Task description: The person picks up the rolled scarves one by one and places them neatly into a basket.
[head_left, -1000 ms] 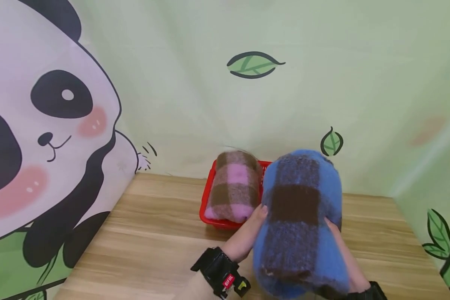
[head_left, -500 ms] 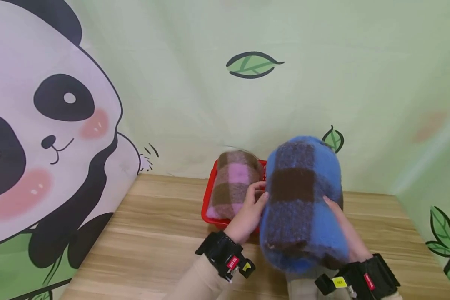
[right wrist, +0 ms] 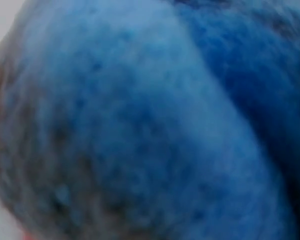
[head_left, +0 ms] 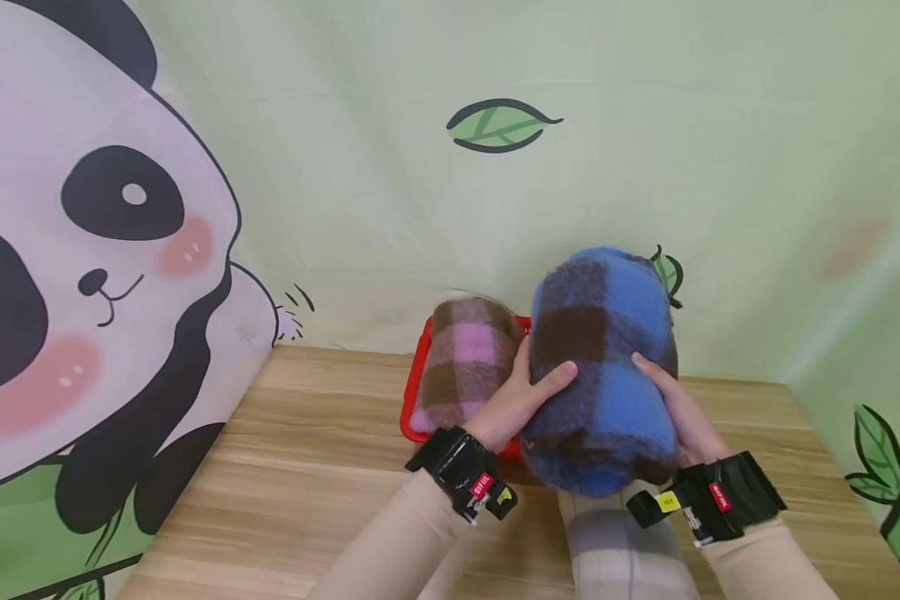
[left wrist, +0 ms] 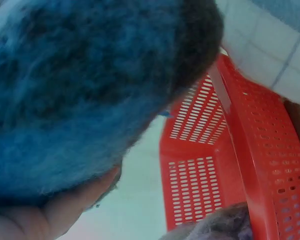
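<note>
Both hands grip a rolled-up fuzzy scarf (head_left: 630, 408), checked in blue and dark brown, held up above the table. My left hand (head_left: 521, 396) holds its left side, thumb across the front; my right hand (head_left: 682, 412) holds the right side. In the left wrist view, fingers (left wrist: 75, 205) curl under the scarf (left wrist: 85, 90). The scarf (right wrist: 140, 130) fills the right wrist view, where the right hand is not seen. Left of it, a red basket (head_left: 412, 400) contains a pink and brown checked roll (head_left: 472, 346). The left wrist view shows the basket (left wrist: 240, 145) with bare inner walls.
A pale grey and white checked roll (head_left: 622, 550) lies on the wooden table (head_left: 307, 442) at the front, between the forearms. Behind the table hangs a green backdrop (head_left: 360, 208) printed with a panda (head_left: 187, 292) and leaves.
Both hands have moved the blue scarf forward, away from the person. My left thumb now lies across its front. The pale checked roll has come into view below it.
</note>
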{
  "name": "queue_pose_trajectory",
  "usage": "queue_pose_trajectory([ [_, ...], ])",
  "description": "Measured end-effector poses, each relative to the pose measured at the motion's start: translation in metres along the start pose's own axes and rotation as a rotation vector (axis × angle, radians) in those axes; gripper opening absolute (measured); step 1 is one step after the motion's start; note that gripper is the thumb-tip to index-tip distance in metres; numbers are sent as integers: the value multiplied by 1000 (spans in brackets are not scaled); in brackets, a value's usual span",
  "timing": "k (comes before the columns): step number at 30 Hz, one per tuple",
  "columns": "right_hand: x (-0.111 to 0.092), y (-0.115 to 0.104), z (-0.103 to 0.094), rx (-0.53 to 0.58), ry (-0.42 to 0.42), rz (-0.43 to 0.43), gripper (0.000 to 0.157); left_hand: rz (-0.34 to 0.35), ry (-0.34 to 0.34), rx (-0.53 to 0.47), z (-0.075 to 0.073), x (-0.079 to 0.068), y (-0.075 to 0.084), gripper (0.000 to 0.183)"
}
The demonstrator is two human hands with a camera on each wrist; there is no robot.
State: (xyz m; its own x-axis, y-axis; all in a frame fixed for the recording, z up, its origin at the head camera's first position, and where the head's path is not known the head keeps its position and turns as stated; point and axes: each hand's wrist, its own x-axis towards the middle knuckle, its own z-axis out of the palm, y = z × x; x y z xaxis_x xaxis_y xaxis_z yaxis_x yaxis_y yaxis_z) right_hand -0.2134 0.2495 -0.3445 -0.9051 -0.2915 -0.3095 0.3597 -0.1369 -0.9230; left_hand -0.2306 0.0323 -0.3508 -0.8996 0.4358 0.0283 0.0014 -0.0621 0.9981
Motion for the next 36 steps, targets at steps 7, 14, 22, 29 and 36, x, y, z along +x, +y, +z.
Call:
queue_pose_trajectory([
  [7, 14, -1, 0, 37, -11, -79, 66, -68, 9, -82, -5, 14, 0, 83],
  [14, 27, -1, -1, 80, -16, -113, 62, -101, -3, -98, -14, 23, -7, 82],
  [22, 42, -1, 0, 118, -6, -130, 42, -21, 107, 8, -17, 33, -15, 75],
  [29, 50, 1, -3, 76, 32, -85, 68, -37, 133, -5, -19, 37, -19, 77],
  [36, 55, 1, -5, 57, 77, -77, 79, -43, 136, -15, -21, 42, -22, 77],
])
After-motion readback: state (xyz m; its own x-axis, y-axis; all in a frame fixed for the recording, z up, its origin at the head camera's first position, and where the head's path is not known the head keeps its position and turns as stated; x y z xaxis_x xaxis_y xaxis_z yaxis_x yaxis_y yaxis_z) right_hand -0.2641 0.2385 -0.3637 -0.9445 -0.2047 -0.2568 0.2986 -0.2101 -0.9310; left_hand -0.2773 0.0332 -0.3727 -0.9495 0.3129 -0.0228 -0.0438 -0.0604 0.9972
